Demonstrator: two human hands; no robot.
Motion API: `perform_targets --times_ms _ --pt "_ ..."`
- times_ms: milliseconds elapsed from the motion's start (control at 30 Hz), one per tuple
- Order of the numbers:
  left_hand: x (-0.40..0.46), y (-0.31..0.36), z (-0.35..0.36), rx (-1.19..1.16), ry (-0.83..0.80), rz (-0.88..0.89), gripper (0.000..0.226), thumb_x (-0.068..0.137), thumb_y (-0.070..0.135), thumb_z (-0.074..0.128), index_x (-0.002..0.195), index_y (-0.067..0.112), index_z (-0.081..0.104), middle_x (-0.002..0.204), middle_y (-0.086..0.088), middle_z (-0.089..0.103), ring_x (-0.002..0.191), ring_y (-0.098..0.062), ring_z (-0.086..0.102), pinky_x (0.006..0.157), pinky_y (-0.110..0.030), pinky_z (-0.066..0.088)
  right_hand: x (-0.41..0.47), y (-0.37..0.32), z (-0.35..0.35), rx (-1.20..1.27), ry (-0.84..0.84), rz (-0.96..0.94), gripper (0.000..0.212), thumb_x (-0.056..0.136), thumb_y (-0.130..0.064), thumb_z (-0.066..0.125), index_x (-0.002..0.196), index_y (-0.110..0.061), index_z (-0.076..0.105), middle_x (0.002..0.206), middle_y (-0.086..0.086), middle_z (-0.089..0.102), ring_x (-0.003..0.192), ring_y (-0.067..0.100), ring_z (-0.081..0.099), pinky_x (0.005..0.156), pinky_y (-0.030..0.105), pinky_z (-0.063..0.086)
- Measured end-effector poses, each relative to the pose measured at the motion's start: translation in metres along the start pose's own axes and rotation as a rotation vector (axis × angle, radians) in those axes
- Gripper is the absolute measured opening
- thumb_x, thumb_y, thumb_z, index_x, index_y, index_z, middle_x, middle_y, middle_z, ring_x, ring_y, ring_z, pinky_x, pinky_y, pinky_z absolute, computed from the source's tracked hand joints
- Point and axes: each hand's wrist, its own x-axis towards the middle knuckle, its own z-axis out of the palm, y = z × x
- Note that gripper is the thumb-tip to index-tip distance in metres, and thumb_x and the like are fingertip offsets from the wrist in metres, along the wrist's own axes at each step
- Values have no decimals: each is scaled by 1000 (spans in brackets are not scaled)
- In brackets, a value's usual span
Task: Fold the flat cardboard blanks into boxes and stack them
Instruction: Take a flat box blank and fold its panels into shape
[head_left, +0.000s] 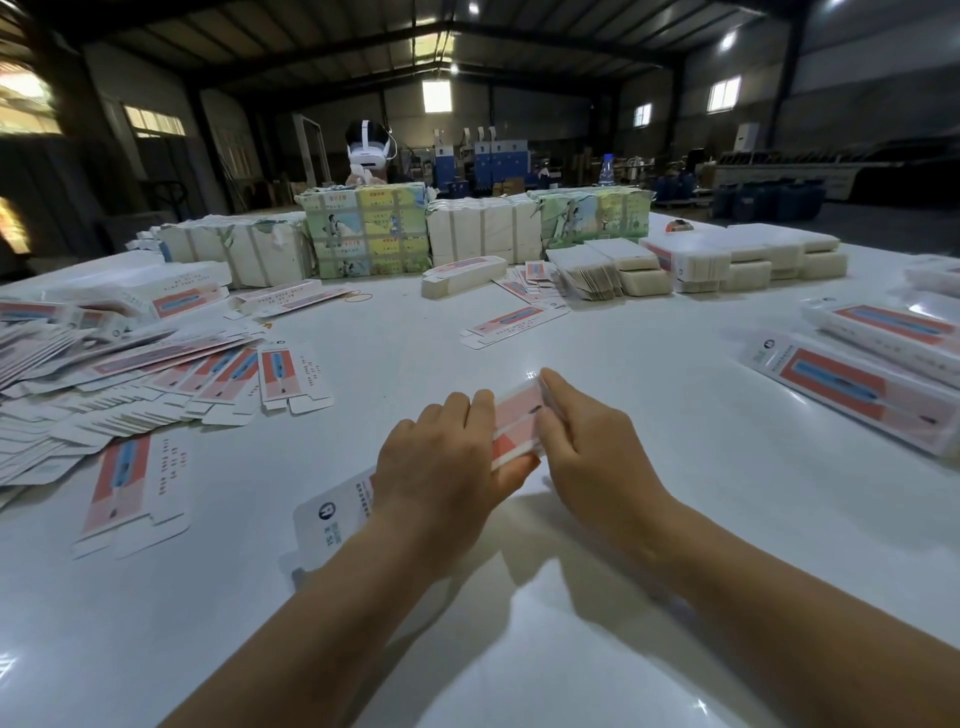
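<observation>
Packing warehouse: steel roof (467, 36), bundled carton stacks (483, 234)

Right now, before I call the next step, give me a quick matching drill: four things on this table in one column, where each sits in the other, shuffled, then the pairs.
Things:
1. blank being folded
2. loose pile of flat blanks
3. folded boxes
4. wrapped bundles

Places:
A. far edge of the table
B. right side of the table
C. between the left hand and right hand
D. left side, fanned out

Pairs: 1-C, 2-D, 3-B, 4-A
</observation>
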Motion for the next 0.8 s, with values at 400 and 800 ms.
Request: perform_targets --times_ms 400,800 --pt "1 -2 1 73 -4 -20 59 76 50 68 109 2 64 80 -12 63 64 -30 59 53 -34 44 15 -1 -8 921 -12 606 16 92 -3 54 101 -2 68 94 9 70 83 19 66 75 28 57" --pt "0 -6 3 125 134 55 63 74 47 72 116 0 62 90 -16 66 71 -32 60 61 -37 50 18 -1 -18 1155 8 725 28 92 3 47 88 -9 72 85 12 75 76 23 71 78 33 59"
